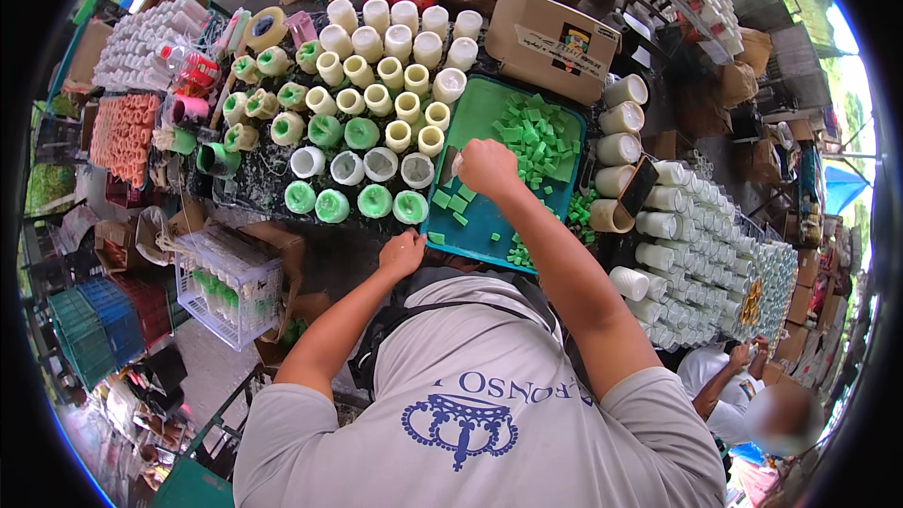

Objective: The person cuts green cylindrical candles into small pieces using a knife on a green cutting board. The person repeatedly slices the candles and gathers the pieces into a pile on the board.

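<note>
My right hand (488, 167) is closed over the left part of a teal tray (457, 233). A bit of something pale shows at its fingertips, too small to name. Cut green blocks (533, 143) are heaped in the tray, and several lie loose below my right hand. My left hand (403, 255) is at the table's near edge, just below a cup with green filling (411, 207). Its fingers look curled together, and what they hold, if anything, is hidden. Cream cups (378, 99) and white-lined cups (380, 165) stand in rows left of the tray.
A cardboard box (553, 45) stands behind the tray. White cylinders (663, 226) are stacked to the right, with a dark phone (638, 184) leaning there. A white crate (229, 282) is at the lower left. Another person (729, 381) sits at the lower right.
</note>
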A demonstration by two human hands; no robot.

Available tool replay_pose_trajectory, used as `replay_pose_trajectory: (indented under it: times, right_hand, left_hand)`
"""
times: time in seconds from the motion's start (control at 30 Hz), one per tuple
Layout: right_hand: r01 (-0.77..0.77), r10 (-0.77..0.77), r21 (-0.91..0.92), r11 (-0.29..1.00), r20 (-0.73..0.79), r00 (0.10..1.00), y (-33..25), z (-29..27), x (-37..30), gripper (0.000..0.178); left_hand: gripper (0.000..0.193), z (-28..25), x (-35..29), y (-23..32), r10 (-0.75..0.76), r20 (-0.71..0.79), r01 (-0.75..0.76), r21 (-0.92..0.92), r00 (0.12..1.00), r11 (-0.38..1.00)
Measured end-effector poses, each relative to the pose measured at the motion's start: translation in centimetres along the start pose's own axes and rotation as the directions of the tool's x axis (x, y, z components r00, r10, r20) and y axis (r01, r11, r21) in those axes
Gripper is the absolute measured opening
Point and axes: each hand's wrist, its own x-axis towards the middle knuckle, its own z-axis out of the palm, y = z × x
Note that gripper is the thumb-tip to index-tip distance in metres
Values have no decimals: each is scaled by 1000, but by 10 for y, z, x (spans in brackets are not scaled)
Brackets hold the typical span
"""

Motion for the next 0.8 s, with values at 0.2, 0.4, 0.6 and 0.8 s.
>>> replay_pose_trajectory:
  times: [0.2, 0.4, 0.6, 0.8]
  right_hand:
    - [-22, 24, -57, 998, 36, 999, -11, 2, 7, 22]
    - [-10, 13, -55, 998, 52, 999, -22, 1, 10, 23]
    - [-9, 18, -102, 995, 90, 996, -27, -4, 10, 25]
    - [13, -11, -45, 999, 54, 999, -11, 5, 11, 28]
  left_hand:
    - [45, -1, 5, -2, 20, -3, -20, -38, 1000, 999]
    - [45, 8, 14, -9, 21, -26, -23, -58, 999, 998]
    - [42, 4, 18, -9, 27, 13, -26, -40, 1000, 999]
    - [42, 4, 18, -10, 37, 26, -36, -28, 999, 999]
